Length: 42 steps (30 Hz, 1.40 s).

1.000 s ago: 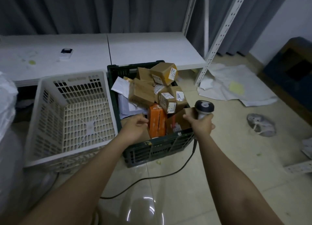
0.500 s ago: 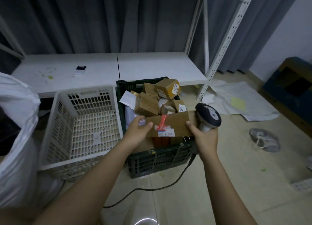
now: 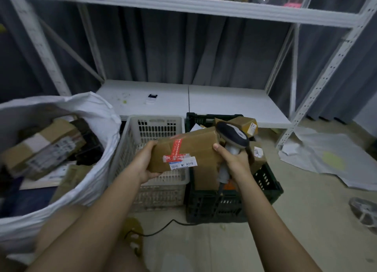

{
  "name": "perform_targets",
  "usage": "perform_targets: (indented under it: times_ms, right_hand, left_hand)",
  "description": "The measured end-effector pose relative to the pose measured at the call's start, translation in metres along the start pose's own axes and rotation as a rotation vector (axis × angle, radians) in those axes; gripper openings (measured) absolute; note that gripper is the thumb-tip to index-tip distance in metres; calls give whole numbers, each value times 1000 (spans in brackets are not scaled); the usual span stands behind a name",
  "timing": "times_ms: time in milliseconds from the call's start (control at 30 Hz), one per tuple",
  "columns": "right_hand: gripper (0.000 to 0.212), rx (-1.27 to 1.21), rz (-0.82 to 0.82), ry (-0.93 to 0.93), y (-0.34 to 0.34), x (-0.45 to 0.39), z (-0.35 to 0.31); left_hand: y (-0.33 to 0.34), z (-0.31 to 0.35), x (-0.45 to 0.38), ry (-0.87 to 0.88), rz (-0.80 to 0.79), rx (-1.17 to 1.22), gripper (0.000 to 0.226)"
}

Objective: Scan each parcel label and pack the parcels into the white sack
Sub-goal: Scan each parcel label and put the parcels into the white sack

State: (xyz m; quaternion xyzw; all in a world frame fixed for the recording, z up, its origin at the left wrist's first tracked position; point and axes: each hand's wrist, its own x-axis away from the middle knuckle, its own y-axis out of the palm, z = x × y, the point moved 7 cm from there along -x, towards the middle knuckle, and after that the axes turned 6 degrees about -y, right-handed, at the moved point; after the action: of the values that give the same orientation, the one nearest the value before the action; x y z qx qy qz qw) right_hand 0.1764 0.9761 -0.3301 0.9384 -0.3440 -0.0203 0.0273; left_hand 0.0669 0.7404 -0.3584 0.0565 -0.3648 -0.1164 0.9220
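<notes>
A brown cardboard parcel (image 3: pixel 191 147) with red tape and a white label reading "501E- M1 A21B" is held up between both hands over the crates. My left hand (image 3: pixel 143 162) grips its left end. My right hand (image 3: pixel 234 159) grips the handle of the barcode scanner (image 3: pixel 232 136), and its thumb presses against the parcel's right end. The scanner's dark head sits just above the parcel's top right corner. The white sack (image 3: pixel 98 149) stands open at the left with several parcels (image 3: pixel 43 147) inside. More parcels (image 3: pixel 247 123) fill the dark green crate (image 3: pixel 228 206).
A white perforated crate (image 3: pixel 155 126) sits between the sack and the green crate. The scanner's black cable (image 3: pixel 163 229) trails over the floor. White metal shelving (image 3: pixel 214 100) stands behind. Crumpled white sheets (image 3: pixel 330 155) and a shoe (image 3: pixel 365 212) lie on the floor at the right.
The parcel has come up out of the green crate and moved left, toward the sack, held by both hands. The view has tilted up and left, bringing the sack's contents into sight.
</notes>
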Motion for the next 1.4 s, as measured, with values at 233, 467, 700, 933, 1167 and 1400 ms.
perform_targets:
  times_ms: [233,467,700,933,1167,1400]
  right_hand:
    - [56,-142,59,102,55,4,-1]
    - [86,-26,-13,59,105,10,-6]
    - [55,-49,-135,-35,137,15,-26]
    - [55,16,-138,-122,150,19,-40]
    - [69,15,5,-11,152,12,-24]
    - [78,62,-83,-92,158,25,-23]
  left_hand:
    - [-62,52,40,491,197,18,44]
    - [-99,67,62,408,27,-17,42]
    - [-147,71,66,375,144,-91,58]
    - [-158,77,68,270,73,-178,58]
    - [-164,80,61,480,51,-434,73]
    - [-162,82,57,412,155,-193,62]
